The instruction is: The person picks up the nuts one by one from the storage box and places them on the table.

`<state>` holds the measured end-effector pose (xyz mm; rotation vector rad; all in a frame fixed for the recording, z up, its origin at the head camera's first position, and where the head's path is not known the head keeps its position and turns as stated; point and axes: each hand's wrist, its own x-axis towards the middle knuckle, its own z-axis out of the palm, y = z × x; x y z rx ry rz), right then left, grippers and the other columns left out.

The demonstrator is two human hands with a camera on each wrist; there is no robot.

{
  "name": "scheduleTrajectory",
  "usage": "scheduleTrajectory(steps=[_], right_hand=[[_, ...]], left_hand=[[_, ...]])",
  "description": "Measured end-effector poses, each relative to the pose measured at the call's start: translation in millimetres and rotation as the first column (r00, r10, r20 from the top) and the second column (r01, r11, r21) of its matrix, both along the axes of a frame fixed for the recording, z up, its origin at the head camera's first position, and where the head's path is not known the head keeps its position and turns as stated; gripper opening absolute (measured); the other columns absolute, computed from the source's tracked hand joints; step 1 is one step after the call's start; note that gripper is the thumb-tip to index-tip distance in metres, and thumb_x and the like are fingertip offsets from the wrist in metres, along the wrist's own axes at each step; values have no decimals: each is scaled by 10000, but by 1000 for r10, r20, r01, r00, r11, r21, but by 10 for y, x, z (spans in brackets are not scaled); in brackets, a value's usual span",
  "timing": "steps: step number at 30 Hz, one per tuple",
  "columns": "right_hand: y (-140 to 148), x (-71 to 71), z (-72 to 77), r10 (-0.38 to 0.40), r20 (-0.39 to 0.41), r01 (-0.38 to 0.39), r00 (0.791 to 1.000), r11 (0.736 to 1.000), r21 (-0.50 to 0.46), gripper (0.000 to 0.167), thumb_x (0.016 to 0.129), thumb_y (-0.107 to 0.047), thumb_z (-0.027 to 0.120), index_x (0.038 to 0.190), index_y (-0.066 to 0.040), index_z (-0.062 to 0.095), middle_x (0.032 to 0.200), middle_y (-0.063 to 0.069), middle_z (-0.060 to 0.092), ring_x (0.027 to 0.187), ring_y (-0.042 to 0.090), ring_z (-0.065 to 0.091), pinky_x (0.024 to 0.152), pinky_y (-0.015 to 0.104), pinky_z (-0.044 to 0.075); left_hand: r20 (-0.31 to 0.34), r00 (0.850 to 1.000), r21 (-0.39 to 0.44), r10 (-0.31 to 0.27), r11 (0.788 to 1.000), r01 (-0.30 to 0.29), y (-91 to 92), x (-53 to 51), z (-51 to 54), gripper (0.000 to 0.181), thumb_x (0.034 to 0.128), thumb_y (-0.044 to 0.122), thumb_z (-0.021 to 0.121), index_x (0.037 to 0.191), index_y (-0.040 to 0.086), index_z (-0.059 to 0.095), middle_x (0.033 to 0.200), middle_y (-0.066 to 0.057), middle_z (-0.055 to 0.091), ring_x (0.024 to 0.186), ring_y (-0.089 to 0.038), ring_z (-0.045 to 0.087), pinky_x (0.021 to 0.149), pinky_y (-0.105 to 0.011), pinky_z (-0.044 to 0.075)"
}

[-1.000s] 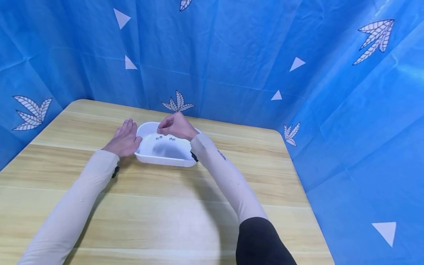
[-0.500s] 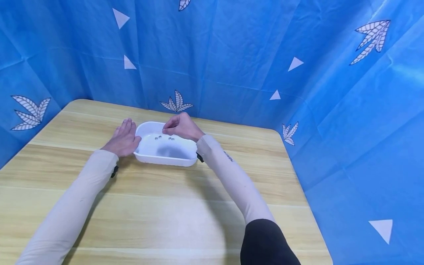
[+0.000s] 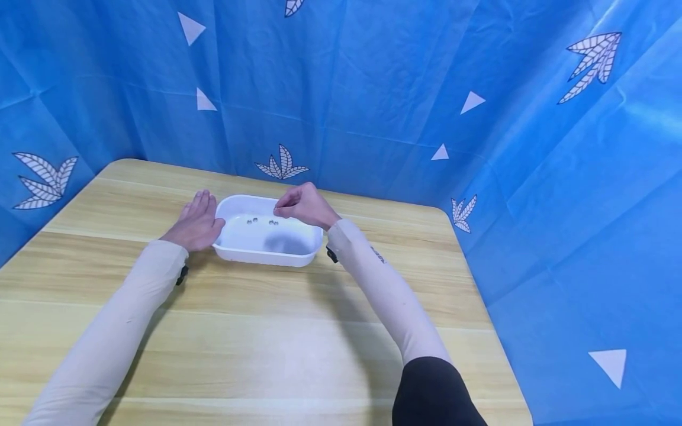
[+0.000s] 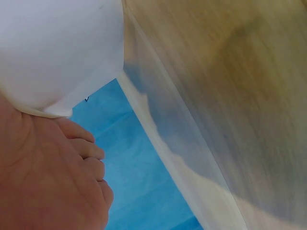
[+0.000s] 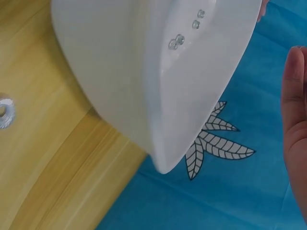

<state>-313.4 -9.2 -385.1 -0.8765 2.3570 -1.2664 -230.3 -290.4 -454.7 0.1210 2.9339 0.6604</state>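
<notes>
My left hand [image 3: 195, 223], fingers straight, rests against the left end of a white oval tray [image 3: 266, 258], the thumb at its rim. Inside the tray lie several small silvery nuts [image 3: 273, 223], grouped in pairs. They show larger in the right wrist view, where a nut [image 5: 180, 39] has a visible round hole. Over the tray's far right part hovers my right hand [image 3: 309, 206], thumb and finger brought together. Whether anything sits between those fingertips is too small to tell; the right wrist view catches only part of the hand [image 5: 297, 124].
The tray stands on a wood-grain table [image 3: 256, 343] near its far edge. A patterned blue curtain [image 3: 373, 89] hangs behind and along the right side. In the right wrist view, a silvery ring-shaped thing [image 5: 6, 114] shows at the left edge.
My right hand has shifted to the right over the tray, its fingertips kept together. The left hand stays at the tray's end, and the nuts lie as before.
</notes>
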Motion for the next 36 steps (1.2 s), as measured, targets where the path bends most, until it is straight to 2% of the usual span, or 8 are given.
scheduleTrajectory(steps=[4, 13, 24, 30, 36], right_hand=[[78, -8, -19, -16, -19, 15, 1000, 1000, -10, 147, 877, -124, 822, 999, -45, 811, 1010, 99, 806, 870, 156, 756, 822, 285, 628], [286, -39, -68, -63, -17, 63, 998, 998, -8, 154, 879, -122, 819, 1004, -33, 806, 1003, 122, 808, 870, 193, 767, 790, 260, 623], [464, -48, -150, -94, -17, 94, 995, 995, -25, 140, 875, -115, 819, 987, -33, 800, 975, 126, 805, 842, 170, 750, 787, 250, 605], [572, -51, -213, -121, 13, 122, 993, 992, -22, 131, 874, -115, 820, 975, -35, 795, 962, 124, 801, 819, 151, 741, 777, 239, 602], [670, -52, -255, -144, 2, 144, 990, 989, -26, 122, 875, -112, 817, 967, -35, 797, 959, 126, 799, 812, 143, 735, 764, 237, 601]], left_hand=[[1, 1000, 0, -2, 1000, 2, 4, -1, 3, 762, 1085, 363, 185, 1562, -166, -85, 1659, -360, -178, 1565, -500, -198, 1277, -649, -96], [9, 1000, -12, -2, 1000, 3, 8, 8, 31, 768, 1084, 391, 140, 1563, -164, -88, 1657, -356, -190, 1562, -502, -201, 1275, -652, -93], [-4, 1000, -7, -5, 1000, 5, -16, -5, -10, 773, 1083, 399, 131, 1564, -167, -86, 1657, -359, -187, 1564, -508, -193, 1272, -663, -84], [-5, 1000, -10, -6, 1000, 6, -5, 2, 1, 768, 1083, 393, 128, 1562, -166, -90, 1655, -361, -186, 1564, -511, -189, 1272, -663, -87], [0, 1000, -5, -4, 1000, 4, 4, -2, 2, 765, 1083, 391, 125, 1563, -160, -100, 1657, -355, -191, 1563, -505, -198, 1273, -661, -87]])
